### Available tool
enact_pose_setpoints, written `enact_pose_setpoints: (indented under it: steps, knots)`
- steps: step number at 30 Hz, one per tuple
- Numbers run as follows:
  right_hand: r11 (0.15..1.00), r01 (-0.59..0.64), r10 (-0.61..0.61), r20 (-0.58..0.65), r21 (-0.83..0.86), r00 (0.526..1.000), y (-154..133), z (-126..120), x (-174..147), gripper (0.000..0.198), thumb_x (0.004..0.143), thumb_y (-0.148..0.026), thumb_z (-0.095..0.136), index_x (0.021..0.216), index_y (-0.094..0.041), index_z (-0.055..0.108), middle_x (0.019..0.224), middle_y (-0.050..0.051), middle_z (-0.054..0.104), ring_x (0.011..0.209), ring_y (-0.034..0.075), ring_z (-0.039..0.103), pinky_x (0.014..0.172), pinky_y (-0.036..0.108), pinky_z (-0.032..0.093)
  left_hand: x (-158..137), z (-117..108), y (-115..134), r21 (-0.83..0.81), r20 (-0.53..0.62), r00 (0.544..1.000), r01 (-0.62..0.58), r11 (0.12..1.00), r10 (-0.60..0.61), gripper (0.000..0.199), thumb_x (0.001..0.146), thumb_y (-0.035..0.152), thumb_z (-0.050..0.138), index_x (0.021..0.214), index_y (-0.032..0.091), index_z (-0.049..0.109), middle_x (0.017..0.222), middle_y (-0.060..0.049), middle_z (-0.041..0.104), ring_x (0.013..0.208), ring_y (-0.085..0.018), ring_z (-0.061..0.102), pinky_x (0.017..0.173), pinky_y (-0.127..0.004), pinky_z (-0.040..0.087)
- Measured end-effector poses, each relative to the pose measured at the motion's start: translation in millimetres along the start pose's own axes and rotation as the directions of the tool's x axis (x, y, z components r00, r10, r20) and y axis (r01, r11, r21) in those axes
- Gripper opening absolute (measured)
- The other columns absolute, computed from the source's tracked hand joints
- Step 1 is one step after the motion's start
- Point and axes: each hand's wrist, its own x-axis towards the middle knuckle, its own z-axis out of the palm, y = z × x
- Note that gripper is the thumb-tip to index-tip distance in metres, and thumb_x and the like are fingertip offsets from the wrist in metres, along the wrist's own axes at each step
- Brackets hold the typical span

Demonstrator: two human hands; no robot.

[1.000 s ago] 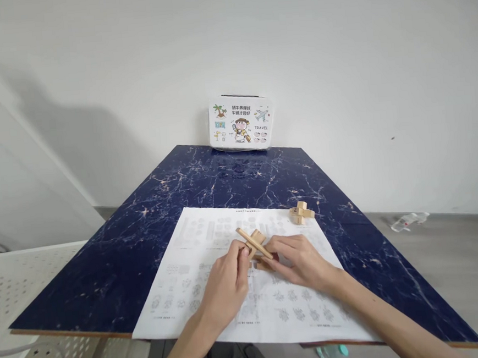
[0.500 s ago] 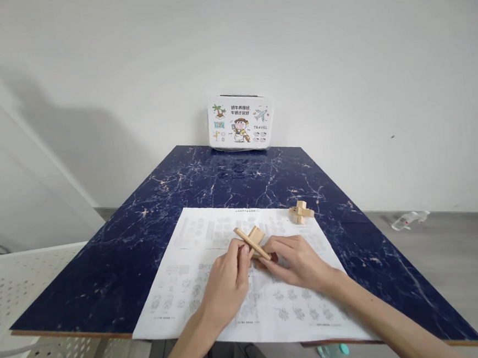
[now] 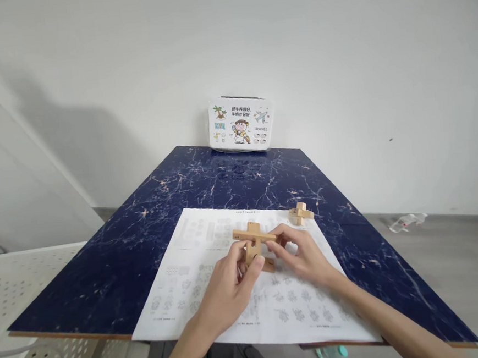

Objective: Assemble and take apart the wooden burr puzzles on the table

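A notched wooden puzzle piece [image 3: 252,251] stands between the thumb and fingers of my left hand [image 3: 227,284], which is closed on it. Across its upper part lies a long wooden puzzle bar [image 3: 245,235], so the two form a cross. My right hand [image 3: 305,255] pinches the right end of that bar. Just below, another wooden puzzle piece [image 3: 269,265] shows beside my left thumb; whether it rests on the paper or is joined to the cross I cannot tell. Beneath my hands is a printed sheet [image 3: 168,286] of diagrams.
An interlocked wooden puzzle [image 3: 301,214] sits at the sheet's upper right corner. At the back of the blue marbled table [image 3: 198,182] a white printed case [image 3: 241,123] leans on the wall. A white perforated rack [image 3: 27,284] is at left; a clear plastic item [image 3: 408,221] lies on the floor.
The bar has turned from a diagonal to nearly level, and the notched piece now shows upright behind and below it. My right hand has shifted slightly upward; my left thumb now presses the notched piece.
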Motion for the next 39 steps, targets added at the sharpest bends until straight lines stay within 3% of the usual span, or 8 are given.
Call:
enact_pose_setpoints:
  steps: [5,11,17,21,24,29,33,39]
  knots:
    - [0.96,-0.144,0.142,0.024,0.239,0.99,0,-5,4,0.026,0.1,-0.046,0.064,0.091,-0.022,0.062,0.075,0.001,0.065,0.066,0.016,0.059,0.064,0.03,0.045,-3,-2,3,0.102,0.006,0.999,-0.049,0.994,0.049,0.029,0.108,0.043,0.037,0.12,0.022,0.052,0.071,0.005,0.054,0.06,-0.016,0.051,0.059,-0.029,0.036]
    - [0.794,-0.269,0.182,0.209,0.545,0.961,4,-10,3,0.03,0.097,-0.047,0.07,0.086,-0.021,0.059,0.069,-0.001,0.063,0.057,0.012,0.052,0.056,0.026,0.039,-2,3,-3,0.331,-0.083,0.988,-0.093,0.939,0.127,0.018,0.103,0.032,0.043,0.109,0.02,0.054,0.075,0.002,0.06,0.058,-0.016,0.054,0.059,-0.03,0.04]
    - [0.689,-0.365,0.127,0.391,0.626,0.912,10,-6,2,0.03,0.093,-0.046,0.074,0.087,-0.02,0.062,0.066,-0.001,0.066,0.049,0.01,0.048,0.051,0.026,0.037,0,2,-9,0.256,-0.166,0.981,-0.06,0.965,0.105,0.037,0.104,0.034,0.044,0.14,0.024,0.044,0.085,0.0,0.065,0.062,-0.018,0.058,0.059,-0.029,0.044]
    - [0.673,-0.431,0.155,0.455,0.601,0.877,9,-4,2,0.034,0.089,-0.051,0.077,0.088,-0.019,0.065,0.064,-0.002,0.065,0.047,0.01,0.048,0.05,0.025,0.039,-2,-1,-8,0.199,-0.041,0.974,-0.212,0.957,0.224,0.03,0.105,0.026,0.042,0.132,0.028,0.057,0.111,-0.005,0.066,0.079,-0.018,0.064,0.069,-0.03,0.05]
    - [0.662,-0.441,0.134,0.484,0.606,0.865,9,-4,2,0.033,0.089,-0.049,0.077,0.086,-0.019,0.064,0.064,-0.002,0.065,0.047,0.009,0.049,0.05,0.025,0.041,-2,-2,-6,0.145,-0.032,0.957,-0.28,0.949,0.288,0.029,0.105,0.02,0.04,0.124,0.026,0.062,0.108,-0.004,0.066,0.089,-0.018,0.066,0.077,-0.03,0.051]
    - [0.697,-0.393,0.064,0.493,0.6,0.868,8,-4,3,0.03,0.096,-0.048,0.069,0.095,-0.018,0.067,0.072,-0.001,0.068,0.049,0.009,0.051,0.049,0.024,0.04,-2,-1,-5,0.16,-0.075,0.968,-0.227,0.961,0.241,0.025,0.107,0.027,0.041,0.102,0.022,0.065,0.089,-0.001,0.064,0.069,-0.016,0.059,0.066,-0.028,0.046]
    - [0.754,-0.35,0.128,0.397,0.557,0.909,7,-4,5,0.038,0.098,-0.056,0.063,0.086,-0.02,0.06,0.072,-0.001,0.065,0.051,0.009,0.049,0.051,0.025,0.039,-2,1,-3,0.154,-0.167,0.975,-0.118,0.981,0.144,0.032,0.107,0.035,0.042,0.081,0.021,0.056,0.071,0.0,0.058,0.059,-0.016,0.052,0.059,-0.029,0.04]
    - [0.933,-0.233,0.208,0.115,0.275,0.971,8,-4,6,0.033,0.099,-0.051,0.062,0.087,-0.02,0.061,0.078,0.001,0.063,0.068,0.015,0.056,0.063,0.029,0.044,-2,2,1,0.089,-0.179,0.983,-0.033,0.996,0.049,0.026,0.108,0.041,0.036,0.095,0.023,0.05,0.069,0.003,0.053,0.057,-0.017,0.049,0.057,-0.028,0.035]
